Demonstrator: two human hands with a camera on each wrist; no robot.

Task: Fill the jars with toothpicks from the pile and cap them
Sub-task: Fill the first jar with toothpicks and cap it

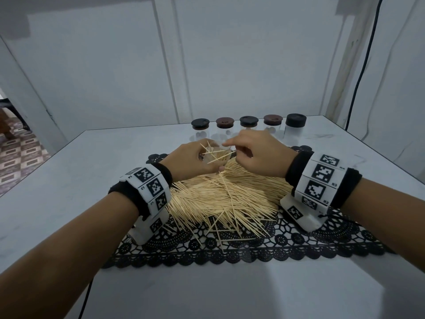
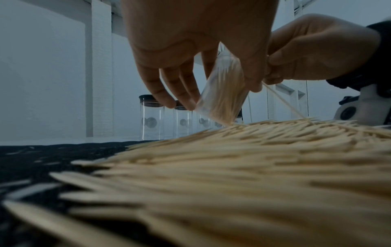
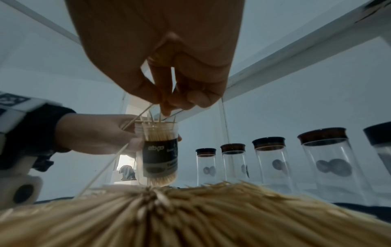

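The left hand (image 1: pixel 190 157) grips the open jar (image 3: pixel 158 150) at the pile's (image 1: pixel 225 194) twelve o'clock edge; the right hand (image 1: pixel 255 153) pinches toothpicks (image 3: pixel 167 93) above it. Light, slippery slivers, best pinched mid-length.

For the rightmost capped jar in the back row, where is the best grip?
Probably around the clear wall of the rightmost jar, below its black cap, coming from the right: it stands upright, another jar stands close on its left, and its right side is free.

Right hand (image 3: pixel 169 70) pinches toothpicks (image 3: pixel 167 93) — above open jar (image 3: pixel 158 150).
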